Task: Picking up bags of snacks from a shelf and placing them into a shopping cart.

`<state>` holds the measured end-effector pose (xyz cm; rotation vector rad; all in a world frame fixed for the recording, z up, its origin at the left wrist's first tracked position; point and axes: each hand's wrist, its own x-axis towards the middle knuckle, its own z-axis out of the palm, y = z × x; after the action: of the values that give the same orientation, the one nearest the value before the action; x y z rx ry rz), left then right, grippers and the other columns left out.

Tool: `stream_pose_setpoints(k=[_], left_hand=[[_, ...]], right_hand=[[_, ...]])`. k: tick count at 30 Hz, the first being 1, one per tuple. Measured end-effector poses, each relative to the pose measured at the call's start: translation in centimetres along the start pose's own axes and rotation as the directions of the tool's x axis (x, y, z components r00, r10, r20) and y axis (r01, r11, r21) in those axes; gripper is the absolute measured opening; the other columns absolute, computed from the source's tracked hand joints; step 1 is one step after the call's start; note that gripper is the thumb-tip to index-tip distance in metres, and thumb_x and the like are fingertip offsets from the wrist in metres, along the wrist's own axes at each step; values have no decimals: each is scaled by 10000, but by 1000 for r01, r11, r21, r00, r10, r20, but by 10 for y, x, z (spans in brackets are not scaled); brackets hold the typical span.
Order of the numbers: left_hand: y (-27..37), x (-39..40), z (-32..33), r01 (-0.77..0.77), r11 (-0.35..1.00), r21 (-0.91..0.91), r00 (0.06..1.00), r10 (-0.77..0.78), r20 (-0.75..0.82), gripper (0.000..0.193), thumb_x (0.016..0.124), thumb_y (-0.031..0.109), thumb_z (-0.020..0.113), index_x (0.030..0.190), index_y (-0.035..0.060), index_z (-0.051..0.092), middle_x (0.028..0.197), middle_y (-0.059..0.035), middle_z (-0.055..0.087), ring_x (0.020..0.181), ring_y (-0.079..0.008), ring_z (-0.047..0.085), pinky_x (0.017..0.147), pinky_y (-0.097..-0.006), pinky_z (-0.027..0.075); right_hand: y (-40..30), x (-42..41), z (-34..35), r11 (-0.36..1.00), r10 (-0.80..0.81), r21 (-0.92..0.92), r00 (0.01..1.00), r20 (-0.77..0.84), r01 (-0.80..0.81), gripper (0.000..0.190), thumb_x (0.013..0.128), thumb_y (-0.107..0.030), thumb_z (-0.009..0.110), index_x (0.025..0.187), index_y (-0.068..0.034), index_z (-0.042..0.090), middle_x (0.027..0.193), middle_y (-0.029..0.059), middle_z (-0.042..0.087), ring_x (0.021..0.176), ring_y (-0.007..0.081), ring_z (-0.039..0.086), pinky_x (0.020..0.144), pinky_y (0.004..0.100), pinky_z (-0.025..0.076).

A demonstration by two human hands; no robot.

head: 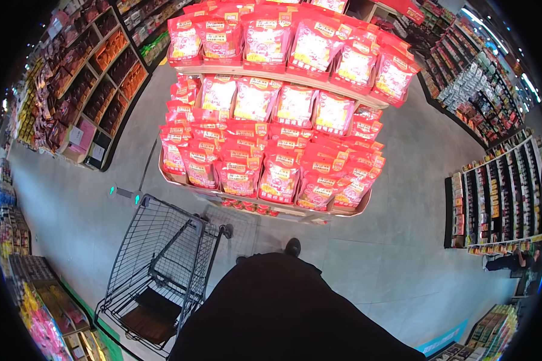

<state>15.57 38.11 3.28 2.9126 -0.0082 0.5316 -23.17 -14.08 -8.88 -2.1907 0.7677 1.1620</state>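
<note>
Neither of my hands is in view. Right before me stands a tiered display shelf (271, 72) packed with red and pink food pouches (278, 173). The pouches stand upright in rows, their printed fronts towards me, and bear writing. Below the lowest row, several red-lidded items (248, 207) show partly under the tray edge. To my left is a black wire shopping cart (162, 243) with a dark brown flat piece (149, 322) at its near end. My dark clothing (293, 311) fills the bottom middle, and one dark shoe (292, 247) points towards the display.
At the left stands a cubby rack (104, 76) of bagged goods. Stocked shelves (501, 194) line the right, with another person (508, 261) near their lower end. Green arrow floor markers (137, 198) lie beyond the cart on the grey floor (411, 194).
</note>
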Motion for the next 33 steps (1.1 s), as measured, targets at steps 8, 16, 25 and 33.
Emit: stream_pose_setpoints(k=[8,16,25,33], left_hand=[[-20,35,-17,-108,994,1,989,107,106,309,796,367,707,957,104,704,992,-129,674,1058,-357,612,890,-493,495],[-14,44,-20,-151,988,-34,964,155,214,303,807,362,696,954,98,703,980,-126,676,1033,-347,614,871,-485,496],[-11,41,-27,-170,982,-77,922,186,339,297,818,357,684,950,92,701,966,-123,679,1005,-336,617,850,-477,496],[-12,28,-30,-165,980,-112,872,198,447,292,829,351,673,948,86,700,955,-121,681,980,-326,619,832,-469,496]], right_hand=[[-33,-32,15,998,26,62,1000,-5,-25,426,993,-370,522,1228,-33,632,1266,212,646,1158,346,627,959,483,516],[-27,-57,-1,996,69,59,997,-25,-68,445,994,-381,514,1231,-22,628,1274,218,639,1171,352,616,967,484,509],[-9,-78,-9,993,118,30,992,-40,-117,467,995,-394,505,1235,-11,623,1282,225,632,1185,359,604,977,485,502],[12,-93,-20,988,154,-10,987,-49,-155,487,997,-405,497,1238,0,619,1290,232,625,1197,365,593,985,486,495]])
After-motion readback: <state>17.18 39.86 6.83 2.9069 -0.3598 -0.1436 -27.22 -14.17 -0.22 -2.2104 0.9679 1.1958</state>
